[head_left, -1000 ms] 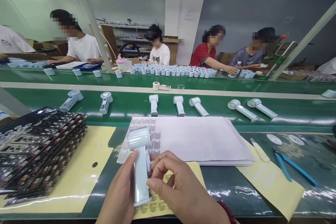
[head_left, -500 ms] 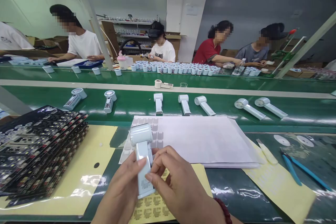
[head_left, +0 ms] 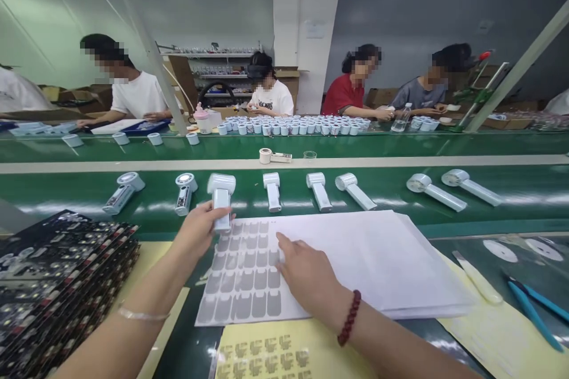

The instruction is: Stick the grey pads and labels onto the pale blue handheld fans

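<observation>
Green belting covers the conveyor (head_left: 489, 222), where a row of pale handheld fans (head_left: 320, 190) lies in line. At its near edge the left hand (head_left: 200, 231) grips one fan (head_left: 221, 196) by the handle, just beside the others. The right hand (head_left: 306, 275) rests flat and loose on a white sticker sheet (head_left: 249, 275). Black stacked trays (head_left: 62, 284) sit to the left, yellow backing paper (head_left: 284, 355) in front, blue tweezers (head_left: 531, 308) at right. Across the belt, four people sit before shelves and cardboard boxes.

Bright, even light comes from above; the glossy green conveyor belt (head_left: 400, 189) shows white glare. Straight lines bend at the edges, and far workers look soft.
</observation>
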Demonstrator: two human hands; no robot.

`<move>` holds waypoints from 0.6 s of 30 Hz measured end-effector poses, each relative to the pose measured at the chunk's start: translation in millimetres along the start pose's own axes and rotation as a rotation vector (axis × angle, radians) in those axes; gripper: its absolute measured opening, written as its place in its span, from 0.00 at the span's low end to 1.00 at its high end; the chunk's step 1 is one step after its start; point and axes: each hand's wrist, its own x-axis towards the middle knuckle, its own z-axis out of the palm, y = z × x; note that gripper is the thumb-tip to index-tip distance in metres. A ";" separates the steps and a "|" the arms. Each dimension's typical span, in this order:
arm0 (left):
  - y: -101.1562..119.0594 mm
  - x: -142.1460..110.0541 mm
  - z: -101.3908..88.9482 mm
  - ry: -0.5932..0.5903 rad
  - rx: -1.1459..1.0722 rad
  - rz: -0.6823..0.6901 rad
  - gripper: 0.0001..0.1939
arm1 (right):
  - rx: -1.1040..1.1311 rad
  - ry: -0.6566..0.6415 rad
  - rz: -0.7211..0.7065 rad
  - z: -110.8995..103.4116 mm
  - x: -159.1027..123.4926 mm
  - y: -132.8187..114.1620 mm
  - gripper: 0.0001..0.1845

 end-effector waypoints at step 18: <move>1.1 113.6 -41.9 0.466 0.502 0.123 0.12 | -0.098 0.160 -0.109 40.0 -0.1 16.0 0.39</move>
